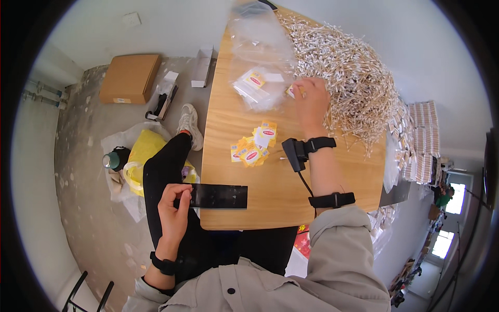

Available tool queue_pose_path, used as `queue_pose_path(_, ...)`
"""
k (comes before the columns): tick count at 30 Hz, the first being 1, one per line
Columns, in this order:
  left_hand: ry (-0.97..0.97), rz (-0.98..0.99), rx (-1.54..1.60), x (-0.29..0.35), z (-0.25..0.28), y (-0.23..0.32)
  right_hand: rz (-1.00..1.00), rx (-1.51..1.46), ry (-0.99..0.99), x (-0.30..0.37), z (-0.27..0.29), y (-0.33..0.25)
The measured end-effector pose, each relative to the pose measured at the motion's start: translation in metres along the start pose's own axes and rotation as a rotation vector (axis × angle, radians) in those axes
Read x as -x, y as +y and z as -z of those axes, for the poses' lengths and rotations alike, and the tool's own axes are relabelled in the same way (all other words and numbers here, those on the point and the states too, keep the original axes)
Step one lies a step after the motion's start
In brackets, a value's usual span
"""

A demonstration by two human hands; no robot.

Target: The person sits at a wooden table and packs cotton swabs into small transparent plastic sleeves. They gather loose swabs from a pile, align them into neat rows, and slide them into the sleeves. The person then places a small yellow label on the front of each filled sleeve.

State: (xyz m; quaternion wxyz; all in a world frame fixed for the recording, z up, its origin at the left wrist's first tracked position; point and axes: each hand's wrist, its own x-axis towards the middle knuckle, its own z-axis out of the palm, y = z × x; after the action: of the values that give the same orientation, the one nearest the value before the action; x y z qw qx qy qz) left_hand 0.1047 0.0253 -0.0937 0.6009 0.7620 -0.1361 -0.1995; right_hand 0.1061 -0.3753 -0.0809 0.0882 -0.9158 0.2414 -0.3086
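Observation:
My left hand (174, 207) pinches one end of a flat, glossy black rectangular piece (221, 196) that reaches over the table's near left edge. Toward the far side, my right hand (313, 99) has its fingers closed on a small yellow-and-white card (291, 92), partly hidden by the fingers. This hand is beside a big heap of cotton swabs (343, 73). Left of it lie clear plastic bags (265, 39), with a yellow-and-white label (255, 79) showing among them. Several loose yellow-and-white cards (251, 155) form a small pile mid-table.
The wooden table (338, 177) has rounded corners. Bundled packs of swabs (423, 130) are stacked beyond its right side. On the floor to the left are a brown cardboard box (130, 79), a yellow bag (144, 155) and a green-topped bottle (110, 160). A cable runs from my right wrist strap.

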Motion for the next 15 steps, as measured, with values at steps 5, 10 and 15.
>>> queue_pose_path(5, -0.03, -0.085, -0.007, 0.0, -0.007, 0.015, -0.01, -0.26, 0.069, 0.005, 0.033, -0.004)
queue_pose_path(10, -0.07, -0.242, -0.088, -0.002, -0.033, 0.044, 0.171, -0.342, -0.076, 0.029, 0.093, -0.046)
queue_pose_path(15, -0.117, -0.336, -0.189, -0.008, -0.065, 0.086, 0.489, -0.302, -0.316, 0.083, 0.117, -0.102)
